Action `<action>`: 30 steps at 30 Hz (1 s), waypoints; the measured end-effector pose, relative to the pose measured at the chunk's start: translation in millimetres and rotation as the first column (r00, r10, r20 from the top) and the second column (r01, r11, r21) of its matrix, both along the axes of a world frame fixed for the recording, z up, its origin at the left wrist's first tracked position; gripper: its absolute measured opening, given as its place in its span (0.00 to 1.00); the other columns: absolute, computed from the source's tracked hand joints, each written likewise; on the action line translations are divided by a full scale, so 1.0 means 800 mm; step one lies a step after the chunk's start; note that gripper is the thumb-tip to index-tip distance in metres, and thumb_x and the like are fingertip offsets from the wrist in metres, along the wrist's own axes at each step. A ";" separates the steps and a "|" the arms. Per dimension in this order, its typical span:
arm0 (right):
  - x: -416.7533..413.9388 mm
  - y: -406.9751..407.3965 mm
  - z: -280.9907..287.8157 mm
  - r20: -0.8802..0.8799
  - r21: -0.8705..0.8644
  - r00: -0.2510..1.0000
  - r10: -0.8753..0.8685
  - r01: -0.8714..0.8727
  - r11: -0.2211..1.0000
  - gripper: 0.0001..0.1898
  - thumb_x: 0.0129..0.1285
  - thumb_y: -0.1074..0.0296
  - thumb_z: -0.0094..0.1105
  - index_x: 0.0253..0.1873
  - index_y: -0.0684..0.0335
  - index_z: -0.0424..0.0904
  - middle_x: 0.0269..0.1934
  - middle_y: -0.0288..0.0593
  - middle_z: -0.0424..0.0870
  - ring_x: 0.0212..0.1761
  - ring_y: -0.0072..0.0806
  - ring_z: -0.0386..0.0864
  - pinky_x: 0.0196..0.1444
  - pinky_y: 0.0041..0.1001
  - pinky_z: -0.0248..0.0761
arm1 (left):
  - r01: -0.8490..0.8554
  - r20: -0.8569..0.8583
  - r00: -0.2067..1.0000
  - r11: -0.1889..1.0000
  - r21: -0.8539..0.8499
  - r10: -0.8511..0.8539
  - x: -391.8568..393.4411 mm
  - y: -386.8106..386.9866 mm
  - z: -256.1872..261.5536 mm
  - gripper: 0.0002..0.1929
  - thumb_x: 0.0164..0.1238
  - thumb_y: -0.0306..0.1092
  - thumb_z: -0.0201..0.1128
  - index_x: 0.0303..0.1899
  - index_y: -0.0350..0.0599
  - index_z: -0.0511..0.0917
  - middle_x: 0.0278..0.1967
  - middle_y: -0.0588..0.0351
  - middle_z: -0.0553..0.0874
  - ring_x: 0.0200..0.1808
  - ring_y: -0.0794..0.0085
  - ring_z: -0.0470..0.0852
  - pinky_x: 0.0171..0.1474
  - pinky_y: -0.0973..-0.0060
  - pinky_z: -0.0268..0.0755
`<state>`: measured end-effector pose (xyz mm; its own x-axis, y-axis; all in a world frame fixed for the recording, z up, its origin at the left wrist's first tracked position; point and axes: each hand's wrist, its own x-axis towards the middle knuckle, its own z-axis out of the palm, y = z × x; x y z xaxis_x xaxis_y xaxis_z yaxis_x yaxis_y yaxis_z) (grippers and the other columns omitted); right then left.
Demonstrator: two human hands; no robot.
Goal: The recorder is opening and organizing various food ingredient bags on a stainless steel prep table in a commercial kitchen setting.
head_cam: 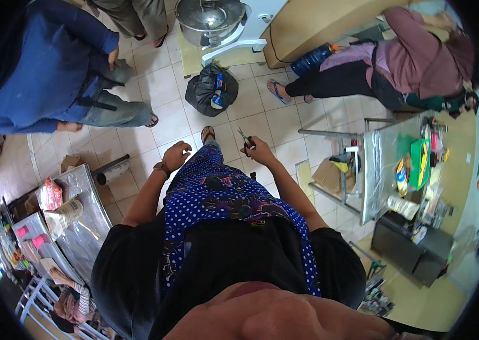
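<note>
A pair of scissors [246,143] is held in my right hand [260,151], its metal blades parted and pointing forward over the tiled floor. My left hand [176,155] hangs free at my other side with its fingers loosely curled and apart, holding nothing. Between the hands lies the blue dotted apron [218,199] that I wear. In front of my sandalled foot [208,134] stands a black plastic bag [212,89] with blue and yellow wrappers on top.
Ahead stands a mixer with a steel bowl [209,23]. A person in blue [48,72] is at the left, another in mauve [418,59] at the right. Metal-topped tables [91,212] [375,170] flank me; the right one bears a green basket [418,163]. A water bottle [314,59] lies low ahead.
</note>
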<state>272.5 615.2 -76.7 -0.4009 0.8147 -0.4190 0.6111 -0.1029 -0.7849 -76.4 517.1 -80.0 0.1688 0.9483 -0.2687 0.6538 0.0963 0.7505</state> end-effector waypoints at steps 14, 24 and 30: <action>-0.048 0.315 -0.074 -0.067 -0.199 0.866 0.496 -0.499 0.844 0.30 0.49 0.52 0.77 0.50 0.67 0.75 0.42 0.53 0.84 0.44 0.40 0.84 0.48 0.36 0.76 | -0.251 -0.053 0.966 0.867 -0.431 0.254 0.143 0.184 -0.080 0.18 0.61 0.42 0.66 0.50 0.46 0.82 0.47 0.48 0.84 0.49 0.55 0.83 0.54 0.60 0.75; -0.118 0.393 -0.259 -0.045 -0.368 0.789 0.612 -0.583 0.725 0.22 0.52 0.66 0.77 0.41 0.63 0.68 0.33 0.36 0.76 0.35 0.19 0.77 0.37 0.24 0.72 | -0.623 -0.041 0.739 0.660 -0.420 0.672 0.265 0.173 -0.193 0.18 0.63 0.39 0.64 0.53 0.47 0.80 0.55 0.47 0.80 0.58 0.50 0.76 0.60 0.57 0.71; -0.158 0.460 -0.469 0.123 -0.304 0.901 0.415 -0.364 0.880 0.33 0.47 0.53 0.79 0.52 0.65 0.72 0.41 0.43 0.83 0.43 0.26 0.81 0.46 0.28 0.74 | -0.773 0.185 0.509 0.541 -0.332 0.841 0.236 0.309 -0.335 0.10 0.67 0.28 0.58 0.46 0.39 0.82 0.41 0.45 0.86 0.45 0.55 0.85 0.52 0.67 0.76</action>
